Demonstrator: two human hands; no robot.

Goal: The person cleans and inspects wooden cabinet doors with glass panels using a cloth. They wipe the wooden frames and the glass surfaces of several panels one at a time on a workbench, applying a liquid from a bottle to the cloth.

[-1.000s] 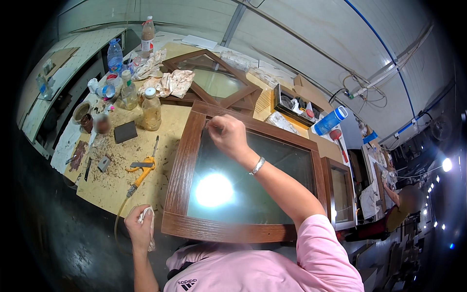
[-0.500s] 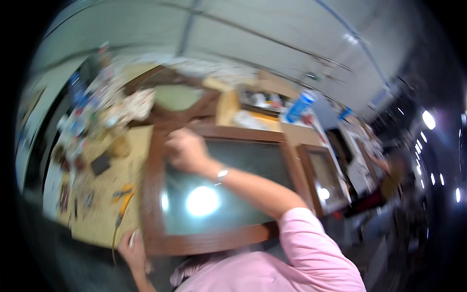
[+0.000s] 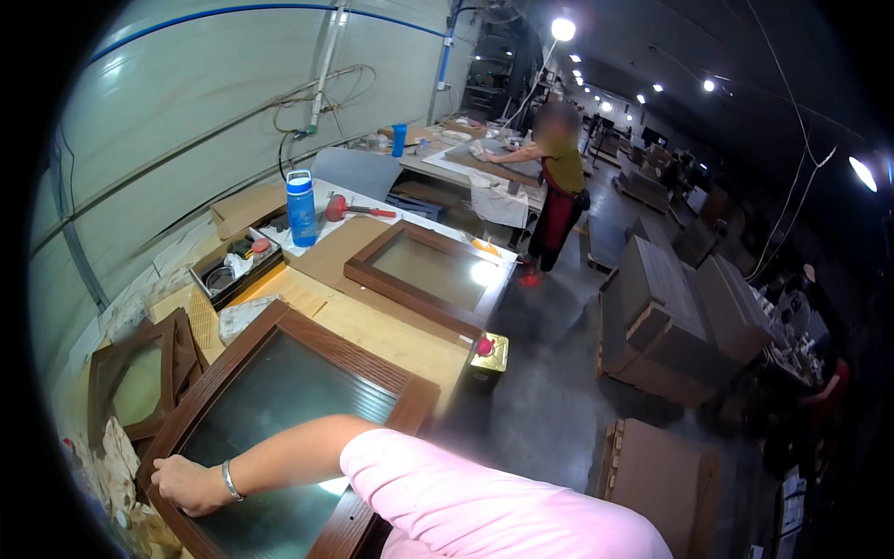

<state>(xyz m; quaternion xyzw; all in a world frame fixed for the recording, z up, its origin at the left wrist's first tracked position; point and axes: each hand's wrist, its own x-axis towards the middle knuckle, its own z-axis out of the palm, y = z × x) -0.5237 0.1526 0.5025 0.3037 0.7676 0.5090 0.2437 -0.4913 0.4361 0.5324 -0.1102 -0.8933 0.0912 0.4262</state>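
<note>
A brown wood-framed glass panel [image 3: 270, 321] lies at an angle on the work table in front of me. Across its glass reaches my right arm in a pink sleeve. My right hand [image 3: 191, 486] is curled closed at the panel's left edge, on or just over the frame and glass. What its fingers hold, if anything, is hidden. My left hand is out of the picture. A crumpled cloth [image 3: 119, 466] lies close to the right hand, just left of the panel.
Smaller framed panel [image 3: 424, 270], red mallet [image 3: 349, 209], blue bottle [image 3: 301, 210] and open box of odds and ends [image 3: 237, 265] lie farther along the table. Brown frames [image 3: 140, 373] stack at left. A tin [image 3: 489, 359] stands beside the table; a person [image 3: 559, 177] works beyond; stacked boards [image 3: 684, 307] stand right.
My view has swung to the right, bringing in the aisle and the other person. My left hand and the yellow-handled tool have left the picture. The right hand stays closed at the panel's left side.
</note>
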